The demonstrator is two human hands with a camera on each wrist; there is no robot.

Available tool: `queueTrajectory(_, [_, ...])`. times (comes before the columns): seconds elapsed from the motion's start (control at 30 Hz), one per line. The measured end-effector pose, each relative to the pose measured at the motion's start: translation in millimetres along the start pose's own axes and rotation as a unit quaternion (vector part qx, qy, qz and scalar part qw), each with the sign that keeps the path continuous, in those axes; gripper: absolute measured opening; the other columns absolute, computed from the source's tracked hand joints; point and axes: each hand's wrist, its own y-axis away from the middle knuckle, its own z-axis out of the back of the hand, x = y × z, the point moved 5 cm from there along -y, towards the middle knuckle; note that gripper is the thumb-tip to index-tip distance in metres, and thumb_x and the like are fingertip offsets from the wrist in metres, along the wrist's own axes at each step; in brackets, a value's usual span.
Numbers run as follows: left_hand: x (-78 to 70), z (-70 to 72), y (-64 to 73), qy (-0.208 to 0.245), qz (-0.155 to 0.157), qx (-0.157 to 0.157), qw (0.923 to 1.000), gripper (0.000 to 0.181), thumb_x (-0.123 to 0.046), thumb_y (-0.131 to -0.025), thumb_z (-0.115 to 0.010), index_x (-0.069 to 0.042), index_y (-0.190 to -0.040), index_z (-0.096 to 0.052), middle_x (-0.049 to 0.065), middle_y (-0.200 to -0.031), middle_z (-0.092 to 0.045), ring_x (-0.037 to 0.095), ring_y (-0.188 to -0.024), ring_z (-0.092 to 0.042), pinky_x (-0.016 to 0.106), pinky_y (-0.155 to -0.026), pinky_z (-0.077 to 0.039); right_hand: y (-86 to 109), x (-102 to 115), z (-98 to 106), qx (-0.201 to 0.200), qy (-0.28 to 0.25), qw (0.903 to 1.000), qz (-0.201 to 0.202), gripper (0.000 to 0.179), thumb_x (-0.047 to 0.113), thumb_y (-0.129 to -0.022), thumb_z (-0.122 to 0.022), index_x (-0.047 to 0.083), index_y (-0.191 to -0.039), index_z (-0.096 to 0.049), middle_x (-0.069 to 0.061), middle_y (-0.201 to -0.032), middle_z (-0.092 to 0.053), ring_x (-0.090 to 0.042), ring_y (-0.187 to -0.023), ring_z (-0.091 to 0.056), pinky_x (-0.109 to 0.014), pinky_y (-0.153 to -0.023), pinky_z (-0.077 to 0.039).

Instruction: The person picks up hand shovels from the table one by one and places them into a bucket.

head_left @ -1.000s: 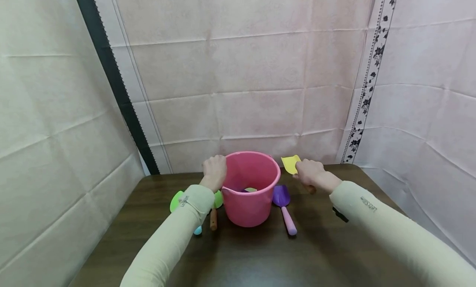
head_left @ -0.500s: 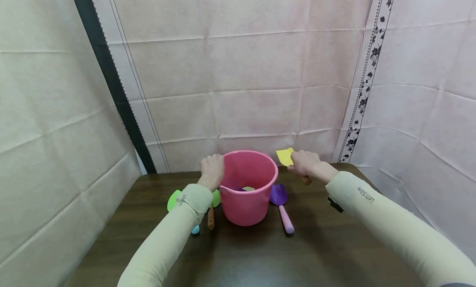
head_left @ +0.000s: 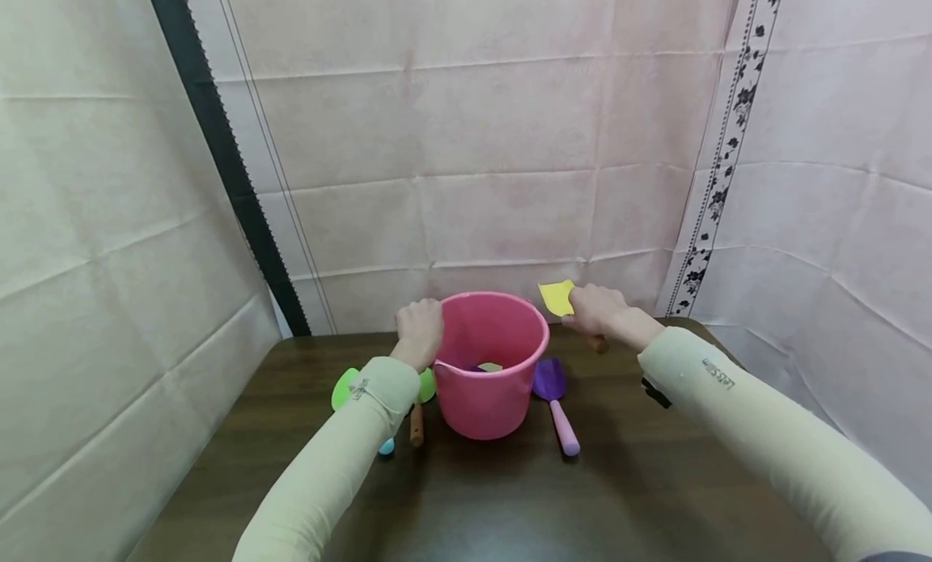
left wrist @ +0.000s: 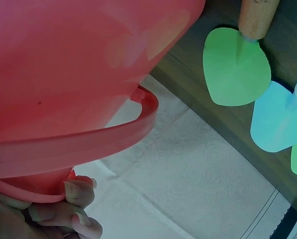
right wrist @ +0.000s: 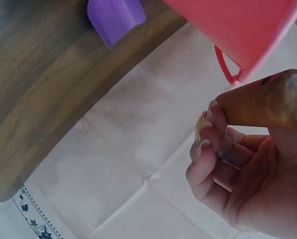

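A pink bucket [head_left: 484, 408] stands upright on the table. My left hand [head_left: 420, 331] grips its rim at the left, fingers curled over the edge in the left wrist view. Its handle [left wrist: 88, 142] hangs down on the outside. My right hand [head_left: 599, 310] holds a small trowel with a yellow blade [head_left: 557, 297], just right of the bucket rim and apart from it. The trowel's wooden handle [right wrist: 263, 102] lies along the palm in the right wrist view. Inside the bucket, purple and pale green pieces [head_left: 490, 367] show; most of the inside is hidden.
Right of the bucket lies a purple shovel [head_left: 549, 380] with a pink handle. To the left lie green trowels [left wrist: 236, 69] and a light blue one [left wrist: 278, 119], partly behind my left arm. A cloth curtain [head_left: 510, 141] hangs behind the dark wooden table [head_left: 495, 505].
My right hand has moved slightly left and up, bringing the yellow trowel nearer the bucket. The left hand keeps its grip on the rim, and the bucket stays where it was.
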Motion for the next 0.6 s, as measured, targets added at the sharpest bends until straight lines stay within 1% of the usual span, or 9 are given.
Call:
queueTrajectory(0.07, [-0.4,-0.7,-0.5,-0.002,0.0,0.003,1.0,0.022,-0.01,-0.095,-0.052,-0.008,-0.081,-0.07,0.008,-0.082,-0.072,0.024,-0.075,-0.07,0.032,-0.047,-0.042,-1.0,2.3,2.2,-0.006,0.001,1.0,0.0,0.028,0.032,-0.091,-0.058,0.01,-0.073,-0.056,-0.004,-0.061,-0.061,-0.021,-0.069,-0.062,-0.038,-0.055,-0.046])
queueTrajectory(0.17, [-0.6,-0.9,-1.4,0.001,0.002,0.005,1.0,0.022,-0.01,-0.095,-0.052,-0.008,-0.082,-0.07,0.008,-0.084,-0.073,0.025,-0.078,-0.07,0.033,-0.048,-0.044,-2.0,6.0,5.6,-0.009,0.002,1.0,0.0,0.031,0.033,-0.092,-0.058,0.01,-0.071,-0.057,-0.003,-0.06,-0.061,-0.02,-0.068,-0.062,-0.037,-0.054,-0.045])
queueTrajectory(0.23, [-0.6,-0.9,-1.9,0.003,0.002,0.005,1.0,0.023,-0.01,-0.095,-0.051,-0.008,-0.083,-0.071,0.009,-0.086,-0.073,0.025,-0.079,-0.071,0.034,-0.049,-0.045,-2.5,8.2,7.8,-0.011,0.0,0.9999,0.003,0.031,0.034,-0.093,-0.057,0.01,-0.073,-0.056,-0.002,-0.058,-0.061,-0.02,-0.067,-0.062,-0.036,-0.054,-0.045])
queueTrajectory(0.4, [-0.4,-0.9,-1.3,0.004,0.0,0.005,1.0,0.022,-0.01,-0.095,-0.052,-0.008,-0.083,-0.07,0.009,-0.085,-0.073,0.025,-0.078,-0.071,0.034,-0.049,-0.044,-2.0,16.0,11.9,-0.007,0.0,0.9998,0.018,0.03,0.034,-0.094,-0.054,0.009,-0.078,-0.055,0.001,-0.045,-0.058,-0.017,-0.061,-0.062,-0.036,-0.053,-0.046])
queueTrajectory(0.5, [-0.2,-0.7,-0.8,0.003,0.0,0.006,1.0,0.022,-0.01,-0.095,-0.052,-0.007,-0.083,-0.07,0.009,-0.084,-0.073,0.025,-0.077,-0.071,0.034,-0.048,-0.044,-1.3,22.4,13.8,-0.004,-0.003,0.9996,0.029,0.035,0.035,-0.095,-0.053,0.009,-0.072,-0.056,0.001,-0.04,-0.056,-0.015,-0.052,-0.061,-0.035,-0.051,-0.046])
queueTrajectory(0.6, [-0.2,-0.1,-0.9,0.005,0.001,0.002,1.0,0.023,-0.01,-0.095,-0.051,-0.007,-0.084,-0.07,0.009,-0.085,-0.073,0.025,-0.079,-0.071,0.034,-0.049,-0.044,-0.3,29.3,15.7,-0.007,-0.014,0.9991,0.04,0.038,0.033,-0.093,-0.053,0.009,-0.064,-0.055,0.0,-0.041,-0.055,-0.015,-0.043,-0.059,-0.034,-0.048,-0.044])
